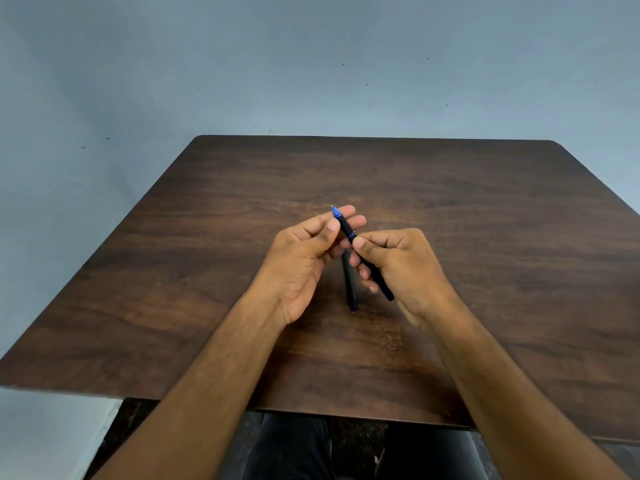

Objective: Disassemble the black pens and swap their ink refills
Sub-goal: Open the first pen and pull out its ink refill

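I hold one black pen (363,254) above the middle of the brown wooden bench (485,209), with both my hands on it. The pen slants: its blue tip (335,212) points up and away from me, and its back end sticks out below my right hand (398,268), toward me.

My left hand (304,258) grips the front part of the pen, just behind the blue tip. The thumb lies on the near side of it, and the fingers (349,211) curl round behind it, so their ends show past the pen. My right hand grips the barrel just beside the left hand, on the side nearer me. Its thumb presses the barrel right below a thin blue ring (351,235), and its fingers are curled under the barrel. The two thumbs are close together, with the blue ring between them.

The second black pen (349,285) lies under the held pen, between my two hands. Its near end shows plainly toward me; its far end is hidden behind my fingers. I cannot tell whether it rests flat on the bench or leans against my fingers.

Behind the bench stands a pale blue-grey wall (311,64). Below the near edge of the bench my dark trousers (294,448) show.
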The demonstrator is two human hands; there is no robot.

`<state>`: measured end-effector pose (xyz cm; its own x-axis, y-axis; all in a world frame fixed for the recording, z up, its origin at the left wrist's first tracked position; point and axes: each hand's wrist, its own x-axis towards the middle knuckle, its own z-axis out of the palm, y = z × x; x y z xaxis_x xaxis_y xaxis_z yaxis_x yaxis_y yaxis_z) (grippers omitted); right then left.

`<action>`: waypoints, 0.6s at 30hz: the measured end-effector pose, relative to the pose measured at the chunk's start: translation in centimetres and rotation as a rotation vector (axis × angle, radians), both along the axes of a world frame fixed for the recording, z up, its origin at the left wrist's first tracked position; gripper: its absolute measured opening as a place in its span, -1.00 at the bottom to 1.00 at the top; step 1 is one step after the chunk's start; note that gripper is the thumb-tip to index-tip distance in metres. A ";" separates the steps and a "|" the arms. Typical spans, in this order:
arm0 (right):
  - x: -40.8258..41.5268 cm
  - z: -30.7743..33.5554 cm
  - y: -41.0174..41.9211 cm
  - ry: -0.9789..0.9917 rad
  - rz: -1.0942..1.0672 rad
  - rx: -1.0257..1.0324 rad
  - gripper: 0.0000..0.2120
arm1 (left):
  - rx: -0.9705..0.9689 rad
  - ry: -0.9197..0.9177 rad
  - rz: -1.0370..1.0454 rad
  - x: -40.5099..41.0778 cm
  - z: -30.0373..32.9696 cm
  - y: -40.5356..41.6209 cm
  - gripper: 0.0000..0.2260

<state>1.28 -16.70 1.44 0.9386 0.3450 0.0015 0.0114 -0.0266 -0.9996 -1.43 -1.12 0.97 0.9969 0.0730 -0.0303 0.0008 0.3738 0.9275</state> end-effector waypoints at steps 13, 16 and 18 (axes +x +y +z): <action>0.2 -0.1 0.1 -0.024 0.008 -0.014 -0.80 | 0.027 0.063 0.043 0.5 0.3 -0.3 -0.73; 0.4 -0.1 -0.1 -0.037 0.001 -0.022 -0.78 | 0.055 0.025 0.000 0.3 0.3 0.0 -0.78; 0.4 -0.2 -0.2 -0.045 0.008 -0.026 -0.77 | 0.046 0.029 0.058 0.3 0.5 -0.2 -0.83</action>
